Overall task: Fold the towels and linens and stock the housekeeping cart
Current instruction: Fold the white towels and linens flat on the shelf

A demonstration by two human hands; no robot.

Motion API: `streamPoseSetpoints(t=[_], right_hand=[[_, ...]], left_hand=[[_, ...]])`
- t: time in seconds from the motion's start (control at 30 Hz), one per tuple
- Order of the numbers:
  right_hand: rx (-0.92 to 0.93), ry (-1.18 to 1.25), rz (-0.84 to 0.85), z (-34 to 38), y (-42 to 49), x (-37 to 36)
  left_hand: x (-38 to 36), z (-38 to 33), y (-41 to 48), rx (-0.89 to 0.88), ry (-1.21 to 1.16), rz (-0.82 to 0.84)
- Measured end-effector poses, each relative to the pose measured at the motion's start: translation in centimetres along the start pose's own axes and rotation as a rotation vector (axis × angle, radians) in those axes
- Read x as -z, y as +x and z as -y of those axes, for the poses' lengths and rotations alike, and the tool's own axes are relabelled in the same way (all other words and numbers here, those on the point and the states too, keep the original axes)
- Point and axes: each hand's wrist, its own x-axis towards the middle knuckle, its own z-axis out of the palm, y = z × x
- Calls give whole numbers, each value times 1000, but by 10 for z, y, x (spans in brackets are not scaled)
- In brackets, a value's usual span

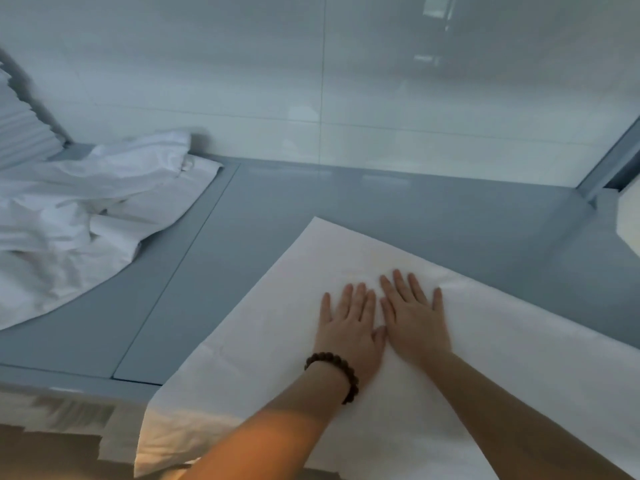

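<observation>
Head view, looking down over a grey tabletop (346,209) that meets a pale tiled wall (242,81) toward 12 o'clock.

A large white sheet (263,358) lies flat and smooth on the tabletop, filling the frame from the centre out toward 5 o'clock. One corner points toward 12 o'clock, and its near edge hangs over the front of the tabletop at 7 o'clock.

At 9 o'clock a crumpled heap of white linen (86,202) lies on the tabletop, well apart from the flat sheet. Behind it, at 10 o'clock, is a stack of folded white linens (20,126), cut off by the frame edge. At 3 o'clock a pale object (628,220) shows only in part, and I cannot tell what it is.

Both bare forearms reach in from 6 o'clock. The left grip (349,327) is fully open, with its palm down and its fingers straight and slightly spread, pressing flat on the sheet. The right grip (415,320) is open in the same way, just beside it toward 3 o'clock, and the thumbs touch or nearly touch. Neither grip has hold of anything. The sheet lies directly under both and spreads out on every side of them.

A dark beaded bracelet (351,375) circles the left wrist.
</observation>
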Motion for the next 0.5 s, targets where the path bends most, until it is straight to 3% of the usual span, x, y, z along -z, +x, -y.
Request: streamPoseSetpoints(t=[0.37, 0.4, 0.5], right_hand=[[367, -6, 102, -10, 75, 9], [289, -44, 102, -27, 82, 13], [-183, -162, 133, -88, 89, 36]], left_hand=[[-6, 5, 7, 70, 32, 62], [-6, 6, 8, 65, 37, 54], [-6, 7, 10, 72, 36, 47]])
